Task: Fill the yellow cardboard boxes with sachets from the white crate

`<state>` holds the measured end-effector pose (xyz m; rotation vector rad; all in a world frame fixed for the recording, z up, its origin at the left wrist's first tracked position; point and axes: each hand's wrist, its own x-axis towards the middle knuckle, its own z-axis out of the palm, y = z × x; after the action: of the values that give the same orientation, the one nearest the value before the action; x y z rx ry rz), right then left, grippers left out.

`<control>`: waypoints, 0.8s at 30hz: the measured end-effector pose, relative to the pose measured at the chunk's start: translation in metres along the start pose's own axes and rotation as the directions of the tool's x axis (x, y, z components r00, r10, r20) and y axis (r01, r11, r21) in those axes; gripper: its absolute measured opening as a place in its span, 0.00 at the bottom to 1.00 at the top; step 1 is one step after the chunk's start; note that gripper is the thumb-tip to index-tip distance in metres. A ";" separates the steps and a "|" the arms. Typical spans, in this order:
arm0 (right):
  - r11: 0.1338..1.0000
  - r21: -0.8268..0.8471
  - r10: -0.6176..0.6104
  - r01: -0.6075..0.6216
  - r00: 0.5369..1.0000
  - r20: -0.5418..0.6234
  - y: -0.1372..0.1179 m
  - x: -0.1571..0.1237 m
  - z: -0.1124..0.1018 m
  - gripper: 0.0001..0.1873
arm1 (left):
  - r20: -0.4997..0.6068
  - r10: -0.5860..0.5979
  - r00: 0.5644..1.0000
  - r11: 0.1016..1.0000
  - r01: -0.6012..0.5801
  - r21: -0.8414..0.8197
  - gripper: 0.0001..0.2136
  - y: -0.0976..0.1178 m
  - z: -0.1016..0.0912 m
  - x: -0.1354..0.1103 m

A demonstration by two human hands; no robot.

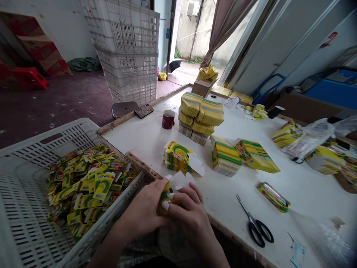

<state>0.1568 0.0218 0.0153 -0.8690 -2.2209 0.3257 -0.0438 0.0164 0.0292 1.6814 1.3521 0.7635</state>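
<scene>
Both hands meet at the near edge of the white table point(228, 193). My left hand point(146, 208) and my right hand point(188, 216) are closed around one small yellow and green carton point(167, 191), whose white flap sticks up above the fingers. Just beyond them lies a short stack of flat cartons point(178, 156) of the same print. To the left stands a white plastic crate point(25, 208) holding several folded yellow cartons point(89, 182).
Tall bundles of flat cartons point(200, 115) stand mid-table beside a dark red mug point(168, 119). More stacks point(242, 156) lie to the right, with black scissors point(255, 225), a wrapped bundle point(275, 197) and plastic bags point(309, 137). Stacked white crates point(128, 52) stand behind.
</scene>
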 end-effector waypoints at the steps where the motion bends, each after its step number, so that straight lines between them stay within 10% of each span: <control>1: 0.997 0.049 0.056 -0.054 0.998 -0.036 0.000 -0.002 0.002 0.21 | 0.027 -0.028 0.999 0.999 0.027 0.034 0.39 0.001 0.006 0.000; 4: 0.861 0.382 0.429 -0.335 0.882 -0.193 0.003 -0.010 0.011 0.35 | -0.044 -0.078 0.996 0.993 0.081 0.082 0.33 -0.002 0.024 0.002; 6: 0.599 0.673 0.640 -0.434 0.765 -0.077 0.005 -0.012 0.019 0.36 | -0.075 -0.033 0.997 0.995 0.039 0.089 0.34 -0.005 0.032 0.002; 10: 0.000 0.875 0.676 -0.485 0.644 0.357 -0.004 -0.007 0.033 0.29 | -0.054 0.170 0.984 0.980 -0.163 0.114 0.31 -0.005 0.042 -0.001; 13: -0.138 0.861 0.641 -0.489 0.618 0.454 -0.013 -0.001 0.034 0.29 | 0.000 0.255 0.967 0.957 -0.252 0.145 0.29 -0.003 0.045 -0.003; 18: -0.005 0.870 0.618 -0.492 0.683 0.390 -0.014 -0.007 0.027 0.29 | 0.048 0.153 0.987 0.983 -0.157 0.092 0.30 -0.002 0.042 -0.002; 24: 0.734 0.554 0.428 -0.392 0.901 0.071 0.003 -0.021 0.034 0.26 | -0.045 0.230 0.972 0.966 -0.223 0.129 0.37 -0.010 0.050 0.004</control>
<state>0.1448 0.0107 -0.0212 -1.0051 -1.6948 1.0886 -0.0051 0.0101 -0.0035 1.9485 1.2830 0.8819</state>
